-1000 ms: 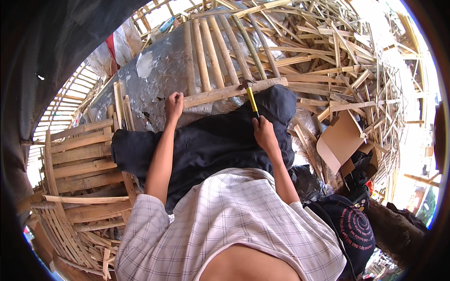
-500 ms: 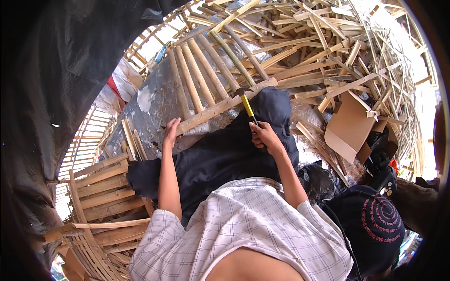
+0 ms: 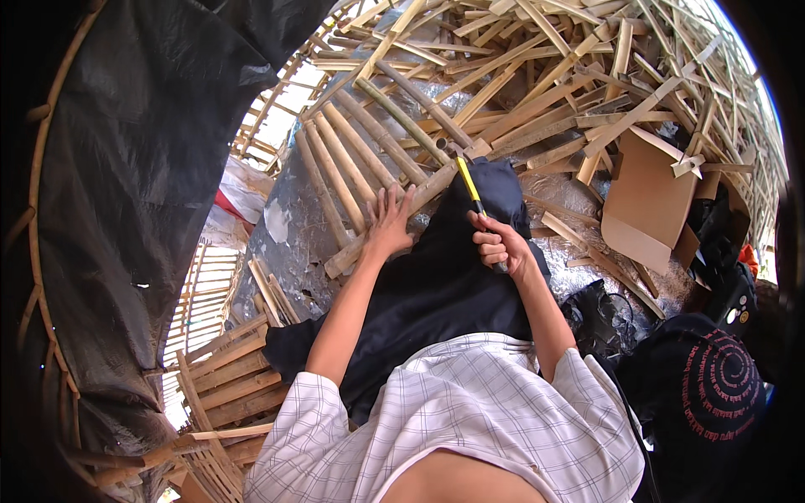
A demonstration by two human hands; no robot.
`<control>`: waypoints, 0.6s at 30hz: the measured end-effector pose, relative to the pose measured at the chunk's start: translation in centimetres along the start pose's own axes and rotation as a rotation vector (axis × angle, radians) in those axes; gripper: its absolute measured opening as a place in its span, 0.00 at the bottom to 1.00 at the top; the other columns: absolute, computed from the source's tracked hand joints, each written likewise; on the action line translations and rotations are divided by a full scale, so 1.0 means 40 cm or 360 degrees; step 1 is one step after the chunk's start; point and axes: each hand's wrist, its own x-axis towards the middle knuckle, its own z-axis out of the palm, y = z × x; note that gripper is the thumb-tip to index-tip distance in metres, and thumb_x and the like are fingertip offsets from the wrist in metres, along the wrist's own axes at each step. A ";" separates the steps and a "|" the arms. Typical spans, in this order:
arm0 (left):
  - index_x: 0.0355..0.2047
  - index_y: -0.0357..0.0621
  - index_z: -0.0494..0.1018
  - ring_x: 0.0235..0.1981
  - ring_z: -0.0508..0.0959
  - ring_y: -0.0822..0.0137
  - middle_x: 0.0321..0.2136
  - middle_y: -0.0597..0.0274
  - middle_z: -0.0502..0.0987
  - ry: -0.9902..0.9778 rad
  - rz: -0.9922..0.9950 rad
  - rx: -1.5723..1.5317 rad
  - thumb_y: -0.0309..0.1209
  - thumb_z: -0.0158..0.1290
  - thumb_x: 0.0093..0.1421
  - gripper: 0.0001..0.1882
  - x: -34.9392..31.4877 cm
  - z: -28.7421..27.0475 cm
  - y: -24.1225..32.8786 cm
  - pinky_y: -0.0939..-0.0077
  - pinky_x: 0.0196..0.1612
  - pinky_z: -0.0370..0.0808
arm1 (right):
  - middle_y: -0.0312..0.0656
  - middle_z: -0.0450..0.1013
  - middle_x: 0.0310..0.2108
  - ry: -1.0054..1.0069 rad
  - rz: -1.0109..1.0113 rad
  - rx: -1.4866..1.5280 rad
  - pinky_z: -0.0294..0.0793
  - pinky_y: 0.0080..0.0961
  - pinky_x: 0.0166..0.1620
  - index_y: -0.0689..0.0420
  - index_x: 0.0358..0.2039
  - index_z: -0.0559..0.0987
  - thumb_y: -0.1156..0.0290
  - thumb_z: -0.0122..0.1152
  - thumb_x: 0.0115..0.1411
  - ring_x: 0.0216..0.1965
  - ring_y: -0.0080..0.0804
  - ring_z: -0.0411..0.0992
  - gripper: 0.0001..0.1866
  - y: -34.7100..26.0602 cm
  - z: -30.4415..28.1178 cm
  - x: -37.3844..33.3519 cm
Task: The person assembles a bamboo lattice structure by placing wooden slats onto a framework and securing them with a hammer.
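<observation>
A ladder-like bamboo frame has several round slats [image 3: 341,158] joined to a thick rail [image 3: 432,191], its near end close to my black-clothed legs [image 3: 453,260]. My left hand [image 3: 388,222] lies on the rail with fingers spread, beside the slat ends, and grips nothing. In my right hand [image 3: 501,243] is a hammer [image 3: 468,180] with a yellow and black handle, held by its dark lower grip. The hammer's head is at the rail's right end, near the last slat; whether it touches the bamboo I cannot tell.
Loose split bamboo strips [image 3: 537,63] are heaped at the far right. An open cardboard box [image 3: 646,201] and a black cap [image 3: 713,386] are on the right. Another slatted bamboo piece [image 3: 243,386] stands at the left, near a black tarp [image 3: 159,109].
My left hand has moved right from the rail's left end to its middle, fingers now spread. My right hand still holds the hammer near the rail's right end. The whole view has shifted.
</observation>
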 end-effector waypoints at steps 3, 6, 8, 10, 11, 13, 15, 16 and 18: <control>0.71 0.61 0.57 0.65 0.60 0.38 0.68 0.50 0.55 0.0186 -0.0023 0.0119 0.26 0.70 0.43 0.55 0.033 0.072 -0.009 0.28 0.64 0.58 | 0.25 0.53 0.18 0.0060 -0.0054 0.0099 0.52 0.13 0.15 0.45 0.49 0.74 0.61 0.45 0.78 0.13 0.12 0.48 0.09 0.012 0.006 -0.007; 0.71 0.55 0.58 0.63 0.60 0.41 0.68 0.49 0.56 0.0302 0.0036 0.0060 0.18 0.65 0.43 0.53 0.051 0.089 -0.028 0.35 0.65 0.58 | 0.25 0.52 0.18 -0.0070 -0.0027 0.0027 0.51 0.13 0.15 0.45 0.49 0.73 0.62 0.45 0.78 0.13 0.11 0.47 0.08 0.013 -0.009 -0.011; 0.70 0.51 0.59 0.63 0.60 0.40 0.68 0.48 0.56 0.0262 0.0042 0.0071 0.17 0.62 0.44 0.51 0.051 0.073 -0.017 0.35 0.66 0.57 | 0.25 0.52 0.17 0.0014 -0.0037 0.0104 0.50 0.12 0.14 0.45 0.49 0.73 0.62 0.45 0.78 0.12 0.11 0.46 0.08 0.007 -0.009 -0.017; 0.68 0.42 0.61 0.66 0.59 0.38 0.69 0.42 0.55 0.0266 0.0017 0.0028 0.15 0.59 0.46 0.45 0.050 0.069 -0.022 0.35 0.67 0.55 | 0.25 0.52 0.17 0.0010 0.0012 0.0185 0.49 0.12 0.13 0.46 0.47 0.72 0.62 0.45 0.78 0.12 0.11 0.45 0.07 -0.005 -0.008 -0.015; 0.67 0.41 0.62 0.66 0.58 0.37 0.69 0.40 0.55 0.0308 0.0017 0.0012 0.15 0.59 0.46 0.44 0.046 0.066 -0.041 0.34 0.68 0.54 | 0.25 0.52 0.17 -0.0015 0.0047 0.0155 0.49 0.12 0.13 0.46 0.47 0.72 0.62 0.45 0.78 0.12 0.11 0.45 0.07 -0.009 -0.011 -0.014; 0.65 0.36 0.65 0.69 0.56 0.34 0.70 0.36 0.53 0.0435 0.0076 -0.0091 0.11 0.55 0.47 0.40 0.048 0.041 -0.076 0.37 0.70 0.54 | 0.25 0.52 0.16 -0.0077 0.0120 0.0101 0.48 0.12 0.13 0.46 0.45 0.72 0.62 0.45 0.78 0.11 0.11 0.45 0.07 -0.017 -0.021 -0.004; 0.64 0.35 0.65 0.71 0.54 0.34 0.70 0.35 0.52 0.0482 0.0147 -0.0237 0.09 0.52 0.47 0.40 0.058 0.000 -0.106 0.42 0.71 0.55 | 0.25 0.52 0.16 -0.0125 0.0162 0.0005 0.48 0.12 0.12 0.46 0.44 0.71 0.62 0.46 0.78 0.11 0.10 0.45 0.06 -0.022 -0.023 -0.011; 0.64 0.35 0.65 0.71 0.54 0.34 0.71 0.35 0.51 0.0506 0.0181 -0.0307 0.07 0.51 0.47 0.40 0.061 -0.032 -0.111 0.45 0.72 0.55 | 0.25 0.52 0.16 -0.0152 0.0185 -0.0043 0.48 0.12 0.12 0.45 0.44 0.71 0.62 0.46 0.78 0.11 0.10 0.45 0.06 -0.024 -0.026 -0.013; 0.62 0.35 0.67 0.71 0.58 0.37 0.71 0.37 0.54 0.0557 0.0235 -0.0312 0.04 0.44 0.45 0.40 0.065 -0.122 -0.113 0.55 0.71 0.61 | 0.25 0.53 0.16 -0.0112 0.0197 -0.0008 0.50 0.11 0.12 0.45 0.44 0.70 0.62 0.46 0.78 0.11 0.10 0.46 0.05 -0.025 -0.023 -0.014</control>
